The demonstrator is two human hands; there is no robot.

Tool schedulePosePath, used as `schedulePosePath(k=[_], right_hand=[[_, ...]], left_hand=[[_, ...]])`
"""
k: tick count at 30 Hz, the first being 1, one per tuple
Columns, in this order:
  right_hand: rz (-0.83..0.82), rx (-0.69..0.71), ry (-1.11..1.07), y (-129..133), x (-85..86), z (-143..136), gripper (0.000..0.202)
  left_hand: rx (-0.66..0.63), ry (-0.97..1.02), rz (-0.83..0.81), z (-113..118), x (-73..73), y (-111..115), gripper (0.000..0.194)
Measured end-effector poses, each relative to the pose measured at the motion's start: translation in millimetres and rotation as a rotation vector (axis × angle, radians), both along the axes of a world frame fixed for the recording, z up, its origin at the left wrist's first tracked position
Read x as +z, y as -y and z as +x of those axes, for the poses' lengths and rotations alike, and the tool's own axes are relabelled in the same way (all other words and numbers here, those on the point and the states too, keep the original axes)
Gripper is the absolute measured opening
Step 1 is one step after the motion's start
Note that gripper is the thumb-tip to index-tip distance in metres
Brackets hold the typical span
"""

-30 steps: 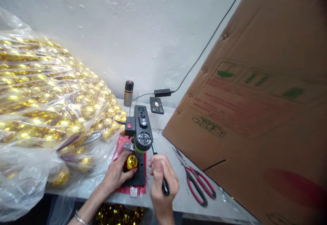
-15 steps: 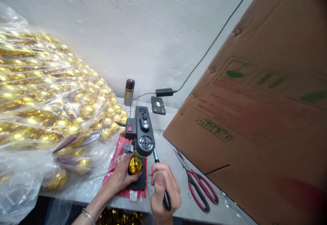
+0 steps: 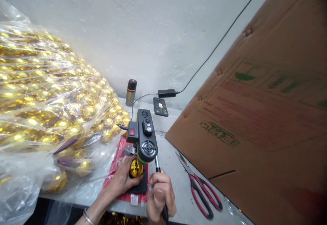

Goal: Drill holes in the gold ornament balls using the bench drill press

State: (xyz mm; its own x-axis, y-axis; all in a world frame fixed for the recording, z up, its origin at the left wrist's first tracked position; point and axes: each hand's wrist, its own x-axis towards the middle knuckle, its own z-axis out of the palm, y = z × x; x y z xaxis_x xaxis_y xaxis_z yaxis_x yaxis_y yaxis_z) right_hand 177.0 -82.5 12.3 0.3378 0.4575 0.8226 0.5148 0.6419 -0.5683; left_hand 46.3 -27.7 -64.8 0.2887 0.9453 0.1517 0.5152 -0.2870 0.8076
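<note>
My left hand (image 3: 125, 176) is closed round a shiny gold ball (image 3: 136, 168), thumb and fingers at its sides. The ball sits under the head of a small black bench drill press (image 3: 147, 134), over its dark base (image 3: 142, 186). My right hand (image 3: 161, 194) is wrapped round the black-ended lever handle (image 3: 158, 166) at the machine's right side. A red switch (image 3: 132, 132) shows on the machine's left box. The drill's tip is hidden behind the head. Red plastic sheeting (image 3: 109, 176) lies beneath the base.
A clear bag full of gold balls (image 3: 58, 92) fills the left. Scissors (image 3: 203, 191) with red and black handles lie right of the machine, beside a large cardboard box (image 3: 245, 116). A bottle (image 3: 131, 92), phone (image 3: 160, 106) and power adapter (image 3: 167, 93) are by the wall.
The whole view has shifted slightly, with most things a little lower and to the right. My right hand has moved slightly left and down on the lever. My left hand still holds the ball.
</note>
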Motion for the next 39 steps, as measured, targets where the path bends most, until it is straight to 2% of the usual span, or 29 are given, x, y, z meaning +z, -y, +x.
schedulePosePath(k=[5, 12, 18, 24, 28, 36, 39], right_hand=[[-0.016, -0.003, -0.005, 0.5, -2.8, -1.3, 0.039], [0.047, -0.009, -0.026, -5.2, -5.0, -2.9, 0.042], [0.055, 0.021, -0.064, -7.2, -4.7, -4.1, 0.043], [0.147, 0.025, -0.141, -15.9, 0.1, -9.2, 0.042], [0.216, 0.035, -0.095, -24.4, -6.3, -3.0, 0.045], [0.122, 0.013, -0.221, -19.7, -14.8, -8.3, 0.046], [0.106, -0.007, -0.198, -16.0, -22.4, -13.0, 0.044]], left_hand=[[0.002, 0.004, -0.002, 1.0, -0.6, 0.7, 0.038], [0.004, 0.006, 0.030, 1.9, -9.7, -0.3, 0.042], [0.010, 0.018, -0.018, 3.5, -3.2, -1.5, 0.040], [0.032, 0.083, -0.040, 8.5, -8.4, -1.0, 0.052], [0.020, 0.063, -0.070, 9.1, -9.2, -2.3, 0.058], [0.035, 0.057, -0.075, 11.0, -6.7, -2.9, 0.060], [0.026, 0.094, -0.077, 12.0, -8.6, -3.1, 0.060]])
